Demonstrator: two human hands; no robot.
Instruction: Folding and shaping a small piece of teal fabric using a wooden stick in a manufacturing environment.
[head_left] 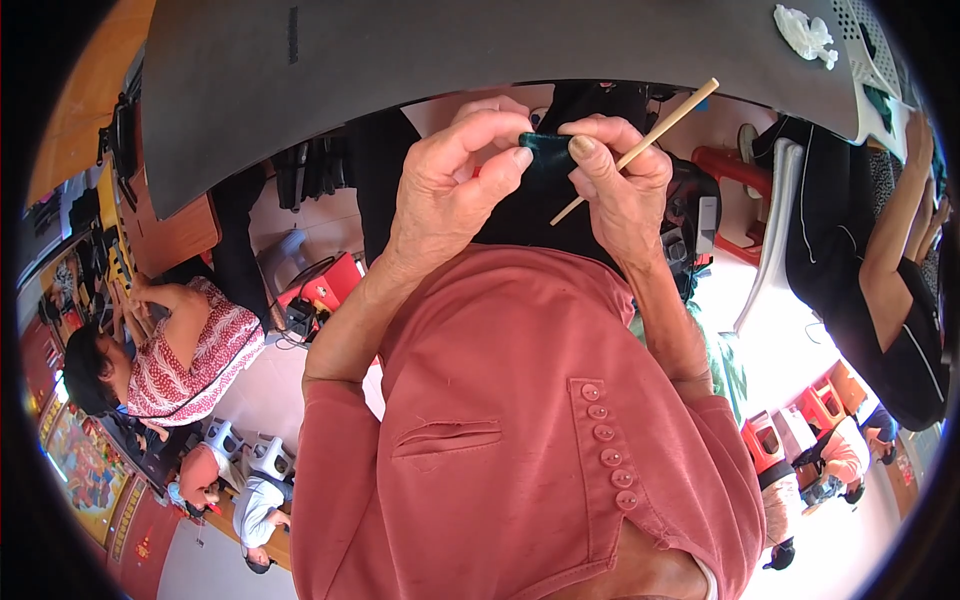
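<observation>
Pinching one end of a small dark green cloth (546,150) between thumb and fingertips of the left hand (440,185); gripping the other end likewise with the right hand (635,195). Cloth stretched between the two pinches, upper edge roughly level, lower part hard to make out against dark clothing. Tucked behind the right thumb and across the right fingers, a pale wooden stick (690,103), slanting up and outward from that hand, lower tip toward the space between both hands. Probably best to keep even tension on both ends, hold the edge flat, and keep the stick's tip clear of the cloth without loosening the right pinch. Just beyond the hands, a black table (480,50); on it, well to the right of the right hand, a crumpled white wad (805,38). Nearer than both hands, a pink shirt (480,340).
</observation>
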